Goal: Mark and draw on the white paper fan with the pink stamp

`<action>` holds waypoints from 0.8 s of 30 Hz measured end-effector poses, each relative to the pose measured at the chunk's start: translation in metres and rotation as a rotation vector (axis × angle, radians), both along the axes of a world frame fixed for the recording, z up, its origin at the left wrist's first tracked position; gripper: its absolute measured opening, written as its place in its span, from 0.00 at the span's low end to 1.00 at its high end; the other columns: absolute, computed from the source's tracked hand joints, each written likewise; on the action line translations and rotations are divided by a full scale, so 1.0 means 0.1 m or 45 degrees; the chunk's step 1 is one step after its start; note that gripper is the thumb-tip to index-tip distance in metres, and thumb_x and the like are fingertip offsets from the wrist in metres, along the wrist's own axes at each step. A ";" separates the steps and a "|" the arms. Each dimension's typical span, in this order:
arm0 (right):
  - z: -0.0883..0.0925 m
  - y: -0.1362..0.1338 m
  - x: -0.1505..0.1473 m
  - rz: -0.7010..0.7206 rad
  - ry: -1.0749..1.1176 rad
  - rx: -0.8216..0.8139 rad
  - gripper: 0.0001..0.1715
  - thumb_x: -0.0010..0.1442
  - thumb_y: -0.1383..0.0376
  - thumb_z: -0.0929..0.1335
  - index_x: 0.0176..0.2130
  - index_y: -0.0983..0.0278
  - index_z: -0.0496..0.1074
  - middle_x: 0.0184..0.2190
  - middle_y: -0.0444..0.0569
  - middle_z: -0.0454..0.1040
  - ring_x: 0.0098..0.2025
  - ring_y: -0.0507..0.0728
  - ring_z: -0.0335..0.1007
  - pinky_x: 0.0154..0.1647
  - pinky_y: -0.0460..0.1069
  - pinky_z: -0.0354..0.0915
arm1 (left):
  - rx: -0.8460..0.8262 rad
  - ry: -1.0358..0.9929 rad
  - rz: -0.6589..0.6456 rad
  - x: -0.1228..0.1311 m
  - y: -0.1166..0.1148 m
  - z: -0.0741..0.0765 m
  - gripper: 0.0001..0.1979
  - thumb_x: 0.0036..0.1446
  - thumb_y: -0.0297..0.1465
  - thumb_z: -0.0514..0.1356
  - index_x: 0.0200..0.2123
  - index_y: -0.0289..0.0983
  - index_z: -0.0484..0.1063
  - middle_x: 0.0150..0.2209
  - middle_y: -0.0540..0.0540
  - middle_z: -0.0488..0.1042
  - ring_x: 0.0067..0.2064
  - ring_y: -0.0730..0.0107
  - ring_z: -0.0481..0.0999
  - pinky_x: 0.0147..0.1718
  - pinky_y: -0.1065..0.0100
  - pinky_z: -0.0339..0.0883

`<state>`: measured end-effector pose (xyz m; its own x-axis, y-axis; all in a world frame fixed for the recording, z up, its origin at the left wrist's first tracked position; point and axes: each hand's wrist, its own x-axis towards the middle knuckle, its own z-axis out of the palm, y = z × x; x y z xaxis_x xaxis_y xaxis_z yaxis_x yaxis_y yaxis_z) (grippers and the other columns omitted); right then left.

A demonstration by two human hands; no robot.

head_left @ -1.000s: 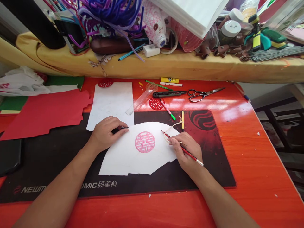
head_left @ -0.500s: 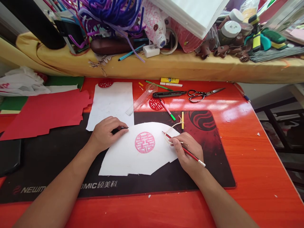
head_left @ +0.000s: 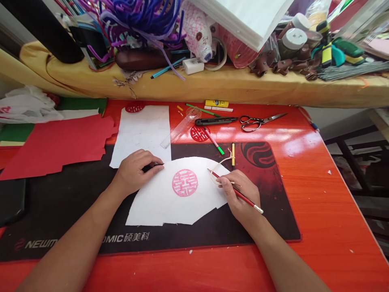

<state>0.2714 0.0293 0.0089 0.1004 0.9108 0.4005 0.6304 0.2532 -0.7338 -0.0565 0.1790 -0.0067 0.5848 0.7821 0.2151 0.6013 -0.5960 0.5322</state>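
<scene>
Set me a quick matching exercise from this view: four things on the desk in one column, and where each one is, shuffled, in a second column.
Things:
1. red pencil
2. pink double-happiness circle
3. steel scissors
4. clear plastic ruler

Places:
A. on the orange desk, beyond the black mat
B. across the edge of the long white sheet
C. held in the right hand
D. on the curved white paper

Pairs: 1-C, 2-D, 3-A, 4-B

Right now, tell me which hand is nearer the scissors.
Right. The right hand, holding a red pencil, sits at the white paper's right edge, below and left of the scissors; the left hand sits at its left edge, farther away.
</scene>
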 end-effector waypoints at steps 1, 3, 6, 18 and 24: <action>0.00 0.00 0.00 -0.001 -0.003 0.001 0.13 0.78 0.67 0.68 0.41 0.60 0.81 0.31 0.46 0.82 0.33 0.57 0.78 0.36 0.52 0.70 | -0.008 0.004 0.003 0.00 0.00 0.00 0.12 0.73 0.42 0.64 0.41 0.44 0.83 0.34 0.49 0.81 0.39 0.61 0.79 0.40 0.60 0.70; 0.00 0.00 0.01 -0.004 -0.008 0.000 0.13 0.78 0.67 0.68 0.41 0.60 0.81 0.31 0.46 0.82 0.32 0.57 0.78 0.36 0.52 0.70 | -0.018 0.011 0.009 0.00 0.00 0.00 0.12 0.73 0.43 0.63 0.41 0.44 0.83 0.34 0.49 0.81 0.39 0.61 0.79 0.40 0.59 0.71; 0.01 0.00 0.00 -0.006 -0.007 -0.009 0.14 0.78 0.66 0.68 0.40 0.59 0.81 0.31 0.47 0.82 0.33 0.57 0.79 0.36 0.53 0.71 | -0.017 0.013 0.009 0.00 0.00 0.00 0.12 0.73 0.43 0.64 0.40 0.44 0.83 0.34 0.49 0.81 0.38 0.61 0.79 0.40 0.59 0.71; 0.02 0.00 0.00 -0.007 0.007 -0.016 0.15 0.79 0.63 0.67 0.40 0.59 0.81 0.31 0.48 0.82 0.33 0.58 0.79 0.36 0.54 0.71 | -0.011 0.030 0.007 0.01 0.00 0.01 0.11 0.73 0.42 0.63 0.41 0.44 0.83 0.34 0.48 0.81 0.39 0.60 0.79 0.40 0.59 0.71; 0.02 0.01 0.00 -0.018 0.016 0.006 0.14 0.79 0.65 0.68 0.41 0.59 0.81 0.31 0.48 0.83 0.33 0.58 0.78 0.36 0.53 0.71 | 0.005 0.015 0.000 0.00 0.00 0.00 0.11 0.73 0.42 0.64 0.41 0.44 0.83 0.35 0.48 0.82 0.39 0.60 0.79 0.41 0.60 0.71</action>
<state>0.2712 0.0300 0.0106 0.1184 0.9072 0.4036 0.6249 0.2478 -0.7403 -0.0564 0.1792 -0.0070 0.5872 0.7815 0.2109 0.6078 -0.5977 0.5228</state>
